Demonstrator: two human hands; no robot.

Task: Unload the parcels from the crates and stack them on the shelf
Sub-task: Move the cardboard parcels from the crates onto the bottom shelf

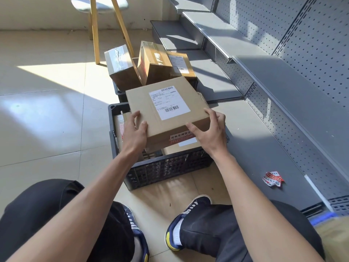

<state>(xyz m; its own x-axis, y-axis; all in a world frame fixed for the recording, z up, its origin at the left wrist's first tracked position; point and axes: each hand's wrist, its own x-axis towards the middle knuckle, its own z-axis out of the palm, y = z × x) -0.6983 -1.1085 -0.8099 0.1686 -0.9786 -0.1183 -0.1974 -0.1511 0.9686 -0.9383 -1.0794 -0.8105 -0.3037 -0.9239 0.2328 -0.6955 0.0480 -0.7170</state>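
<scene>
Ahead, far crate holds three parcels; shelf right.

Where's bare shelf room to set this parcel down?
Bottom shelf beside the near crate is bare, up to the crumpled label. Upper shelf is bare too. Crowded: the far crate, packed with three boxes.
</scene>
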